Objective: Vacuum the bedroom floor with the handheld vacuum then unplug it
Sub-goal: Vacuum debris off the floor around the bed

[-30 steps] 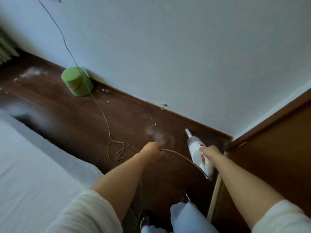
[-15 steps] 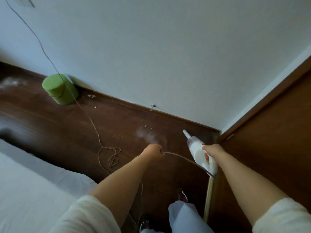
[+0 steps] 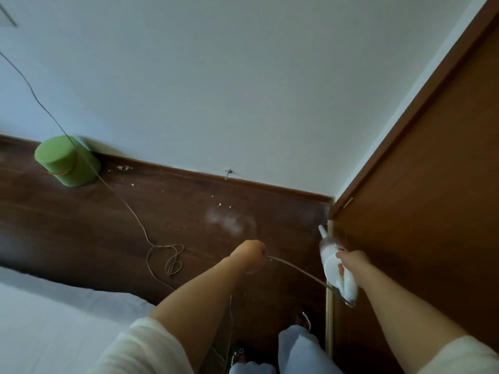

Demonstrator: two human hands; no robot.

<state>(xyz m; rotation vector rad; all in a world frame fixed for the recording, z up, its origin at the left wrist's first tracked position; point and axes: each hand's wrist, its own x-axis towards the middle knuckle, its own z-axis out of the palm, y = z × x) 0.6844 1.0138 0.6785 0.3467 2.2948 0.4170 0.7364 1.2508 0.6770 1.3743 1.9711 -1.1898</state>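
Observation:
My right hand (image 3: 351, 261) grips the white handheld vacuum (image 3: 334, 265), whose nozzle points at the floor corner beside the door. My left hand (image 3: 249, 252) holds the vacuum's power cord (image 3: 297, 269) in a closed fist, and the cord runs from that fist to the back of the vacuum. The rest of the cord lies in loose loops (image 3: 167, 259) on the dark wooden floor (image 3: 94, 225), then rises up the wall at the left. A dusty white patch (image 3: 229, 221) and small crumbs (image 3: 124, 167) lie on the floor near the skirting.
A green cylinder (image 3: 67, 161) stands against the white wall at the left. A brown wooden door (image 3: 432, 211) closes off the right side. The white bed (image 3: 54, 319) fills the lower left. My legs and feet (image 3: 294, 346) are at the bottom.
The view has swung to the right toward the corner. My right hand has carried the vacuum closer to the door. My left hand keeps hold of the cord.

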